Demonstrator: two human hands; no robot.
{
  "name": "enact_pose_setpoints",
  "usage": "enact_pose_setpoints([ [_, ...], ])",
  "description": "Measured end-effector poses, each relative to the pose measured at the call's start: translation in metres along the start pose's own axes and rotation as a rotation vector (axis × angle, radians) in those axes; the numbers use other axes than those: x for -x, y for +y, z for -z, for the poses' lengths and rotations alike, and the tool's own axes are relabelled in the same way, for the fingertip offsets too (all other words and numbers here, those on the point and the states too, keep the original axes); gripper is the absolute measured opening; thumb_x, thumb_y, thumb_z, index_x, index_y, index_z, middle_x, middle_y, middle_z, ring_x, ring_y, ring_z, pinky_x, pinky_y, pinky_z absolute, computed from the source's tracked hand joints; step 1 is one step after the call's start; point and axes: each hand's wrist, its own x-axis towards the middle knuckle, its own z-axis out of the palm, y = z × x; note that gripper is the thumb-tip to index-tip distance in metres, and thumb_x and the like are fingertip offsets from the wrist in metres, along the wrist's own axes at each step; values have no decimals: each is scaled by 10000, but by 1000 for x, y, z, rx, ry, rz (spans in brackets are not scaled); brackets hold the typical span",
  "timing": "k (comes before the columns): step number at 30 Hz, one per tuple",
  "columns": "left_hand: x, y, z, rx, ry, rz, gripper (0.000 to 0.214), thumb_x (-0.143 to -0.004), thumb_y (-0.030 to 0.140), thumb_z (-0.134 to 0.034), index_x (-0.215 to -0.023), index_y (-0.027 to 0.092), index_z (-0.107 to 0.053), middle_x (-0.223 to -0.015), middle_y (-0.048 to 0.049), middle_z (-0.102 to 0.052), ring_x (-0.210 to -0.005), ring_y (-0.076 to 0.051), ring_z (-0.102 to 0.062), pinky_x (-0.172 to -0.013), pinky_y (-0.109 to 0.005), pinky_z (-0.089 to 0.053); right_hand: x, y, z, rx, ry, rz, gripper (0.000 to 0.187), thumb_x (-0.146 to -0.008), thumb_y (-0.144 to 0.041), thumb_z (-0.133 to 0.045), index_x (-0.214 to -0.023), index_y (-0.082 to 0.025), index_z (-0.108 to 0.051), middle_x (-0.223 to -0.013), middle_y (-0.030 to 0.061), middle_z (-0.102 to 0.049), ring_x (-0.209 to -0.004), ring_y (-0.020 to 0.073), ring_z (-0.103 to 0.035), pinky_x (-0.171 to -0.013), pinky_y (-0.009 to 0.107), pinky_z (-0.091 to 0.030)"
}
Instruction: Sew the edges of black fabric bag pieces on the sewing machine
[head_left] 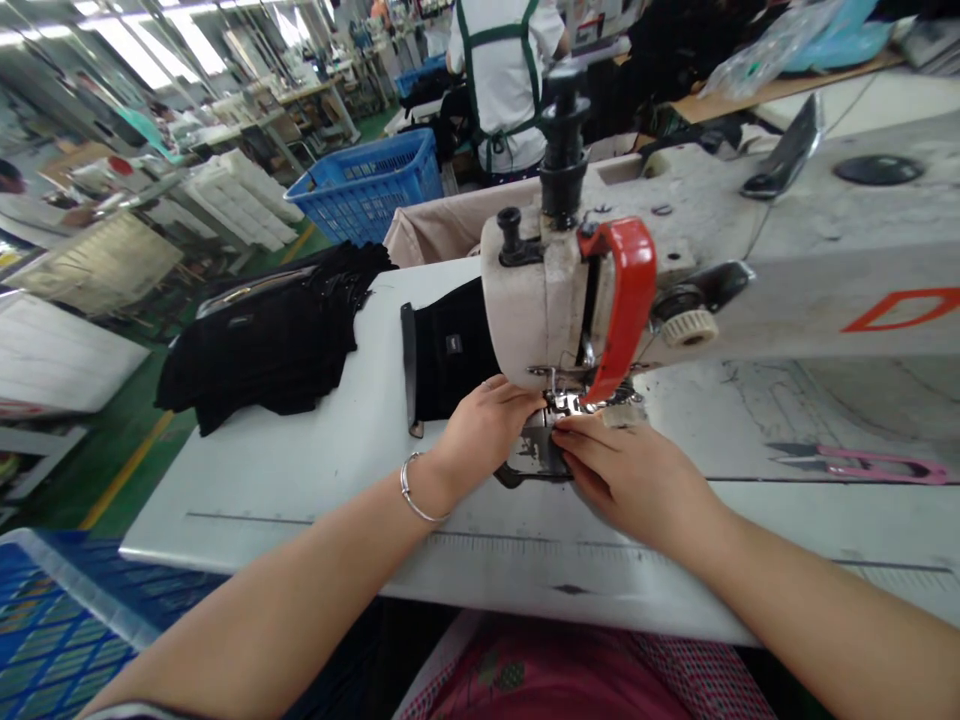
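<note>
A black fabric piece (454, 345) with a small label lies flat on the left of the sewing machine (525, 290), partly behind its head. Along its left edge runs a dark zipper-like strip (409, 365). My left hand (484, 430), a bracelet on its wrist, has its fingers together at the fabric's near edge, fingertips beside the presser foot (566, 402). On the other side, my right hand (637, 470) is closed, its fingertips just in front of the foot. What those fingers pinch is hidden. A red guard (624, 300) hangs above the right fingertips.
Pink-handled thread snips (877, 465) lie right on the machine table (300, 470). A stack of black fabric pieces (277, 340) overhangs its left edge. Blue crates stand behind (375, 185) and at lower left (67, 620). A co-worker (502, 80) is beyond the machine.
</note>
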Motion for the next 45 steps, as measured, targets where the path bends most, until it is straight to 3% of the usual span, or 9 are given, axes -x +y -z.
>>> enact_pose_setpoints([
  [5,-3,4,3,-29,-6,10,177,-930,98,-529,-1026,129,-675,-1014,-54,-721,-972,-183,-653,-932,-340,-517,0,-2,1,11,11,5,241,-913,-148,-511,-1089,-117,-673,-1137,96,-672,-955,235,-607,-842,403,-521],
  [11,-5,4,37,-69,-301,76,279,-932,116,-499,-1178,130,-631,-1132,-94,-660,-1100,-248,-595,-982,-434,-488,3,0,4,-44,3,-3,222,-913,-147,-530,-1078,-128,-677,-1123,93,-677,-1014,235,-597,-899,413,-508],
  [16,5,19,59,-2,-515,152,339,-964,195,-479,-1285,161,-584,-1098,-93,-603,-946,-189,-633,-878,-359,-546,5,3,6,-96,12,-24,206,-901,-120,-543,-1049,-136,-686,-1071,78,-680,-1009,231,-581,-914,401,-494],
  [21,20,32,40,72,-369,45,343,-965,211,-486,-1296,145,-545,-1358,-112,-521,-1294,-248,-461,-1108,-449,-420,7,5,8,-74,10,15,215,-927,-155,-529,-1091,-128,-666,-1031,89,-681,-956,234,-583,-876,405,-499],
  [26,33,38,19,124,-227,76,349,-973,168,-445,-1316,127,-498,-1406,-115,-510,-1368,-217,-409,-1174,-462,-361,10,4,12,-65,10,48,211,-927,-141,-527,-1063,-154,-688,-993,76,-678,-930,234,-590,-826,393,-510],
  [31,32,33,20,170,-240,35,354,-975,167,-430,-1323,147,-496,-1408,-109,-511,-1358,-216,-433,-1160,-472,-382,10,-2,12,-45,16,52,232,-956,-154,-477,-1009,-134,-702,-934,87,-663,-863,220,-589,-771,376,-507],
  [38,18,3,20,176,-277,-27,343,-965,164,-443,-1296,143,-533,-1383,-121,-530,-1324,-225,-472,-1133,-461,-415,10,3,12,-84,-4,33,225,-937,-144,-493,-1046,-138,-689,-939,79,-650,-850,219,-562,-765,363,-461],
  [41,16,8,33,157,-366,-44,370,-972,235,-482,-1331,149,-510,-1420,-122,-509,-1359,-238,-436,-1158,-479,-373,10,9,22,-392,-151,35,205,-901,-121,-520,-954,-204,-700,-909,30,-642,-851,172,-569,-741,310,-429],
  [45,29,55,62,227,-497,-47,417,-971,369,-497,-1304,120,-539,-1381,-120,-553,-1335,-231,-468,-1188,-452,-331,12,8,35,-616,-434,123,226,-810,-77,-574,-752,-265,-686,-769,-43,-619,-763,135,-555,-703,302,-376],
])
